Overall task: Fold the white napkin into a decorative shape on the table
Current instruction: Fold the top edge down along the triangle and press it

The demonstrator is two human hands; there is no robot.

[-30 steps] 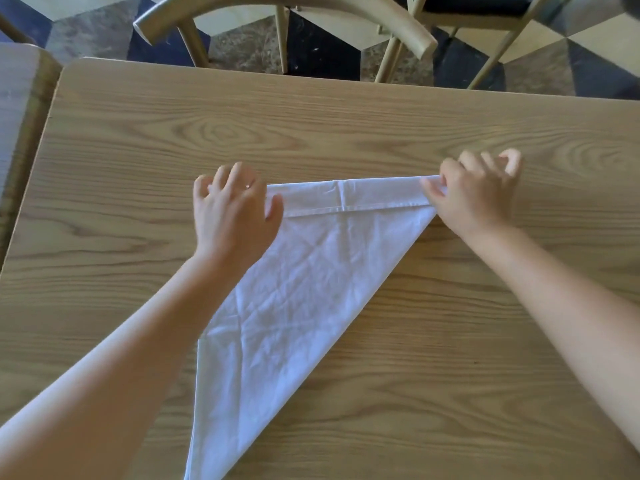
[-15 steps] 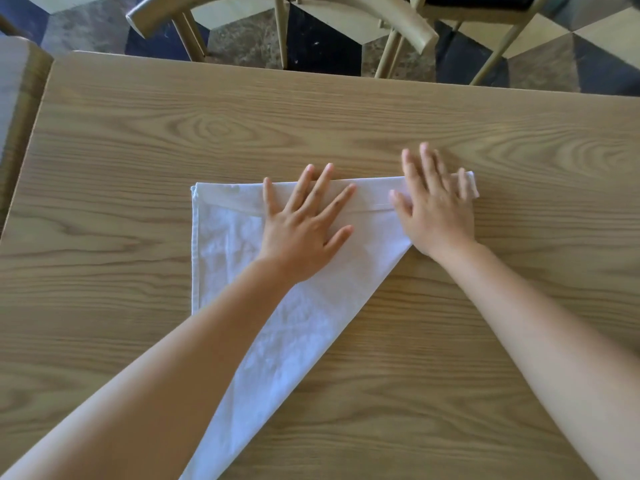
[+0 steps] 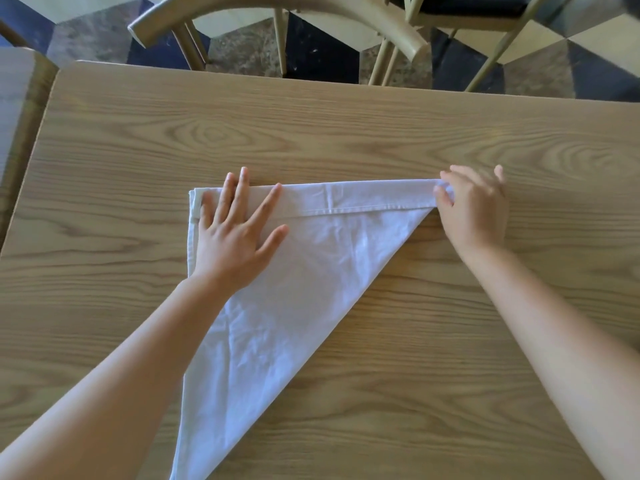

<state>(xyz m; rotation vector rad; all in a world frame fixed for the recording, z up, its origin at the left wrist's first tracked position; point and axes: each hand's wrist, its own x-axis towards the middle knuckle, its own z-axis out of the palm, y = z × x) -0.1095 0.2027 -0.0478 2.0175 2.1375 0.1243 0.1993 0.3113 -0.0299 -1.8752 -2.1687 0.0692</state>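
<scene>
The white napkin (image 3: 304,271) lies flat on the wooden table (image 3: 381,133) as a triangle. Its far edge is turned over into a narrow band, and its point runs toward the near left edge of the frame. My left hand (image 3: 235,237) rests palm down on the napkin's far left corner, fingers spread. My right hand (image 3: 474,209) is at the far right corner, where thumb and fingers pinch the tip of the folded band.
A wooden chair (image 3: 277,15) with a curved back stands beyond the table's far edge, and a second chair (image 3: 485,15) is to its right. Another wooden tabletop (image 3: 17,98) adjoins on the left. The floor has a dark and light pattern.
My left hand slid left along the folded band to the far left corner. My right hand moved right and went from pressing flat to pinching the right tip.
</scene>
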